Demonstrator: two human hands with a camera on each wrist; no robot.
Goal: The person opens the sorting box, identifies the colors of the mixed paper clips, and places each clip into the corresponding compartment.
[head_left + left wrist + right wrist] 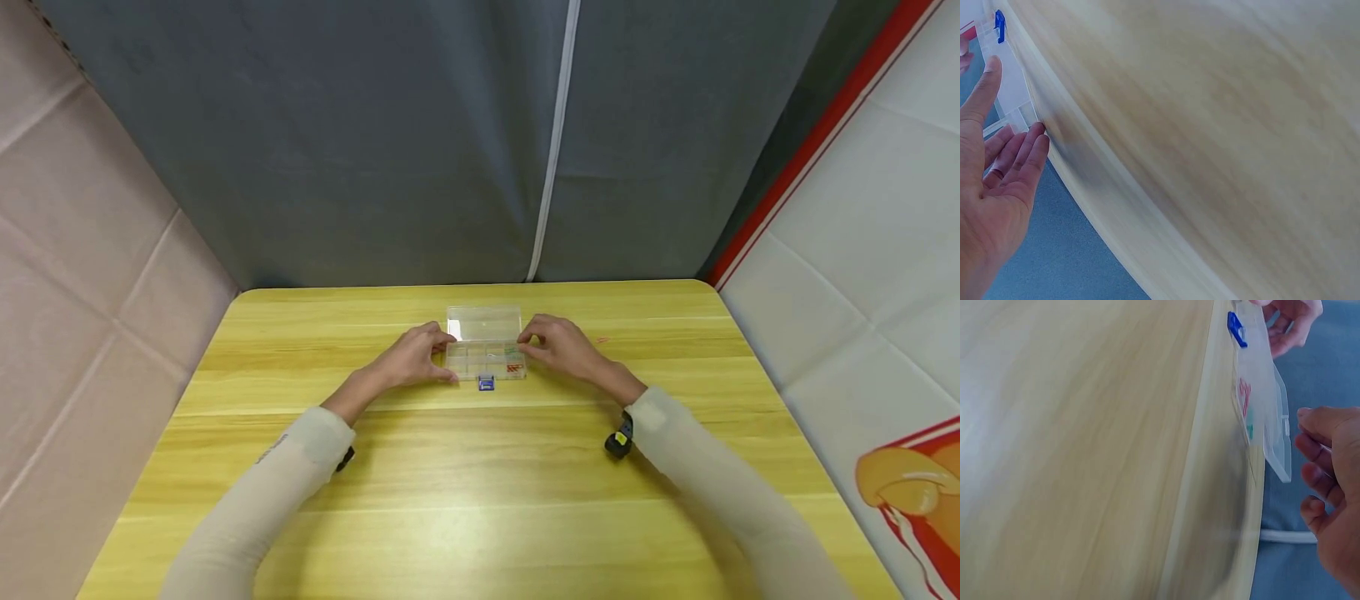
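A yellow wooden table (480, 500) fills the lower half of the head view, backed by a grey curtain (375, 142). Just above the centre of the frame a clear plastic compartment box (485, 356) lies flat on the table with its hinged lid (483, 322) laid open toward the top of the frame. Its long axis runs left to right across the picture, so each short end faces one hand. The left hand (414, 360) is set against the left end, fingers nearly straight and touching the box wall, nothing gripped. The right hand (558, 343) is seen at the right end, fingers curled near the lid's corner; whether they pinch it cannot be told. Both hands lie equally close. A small blue latch (486, 383) juts from the box's lower edge.
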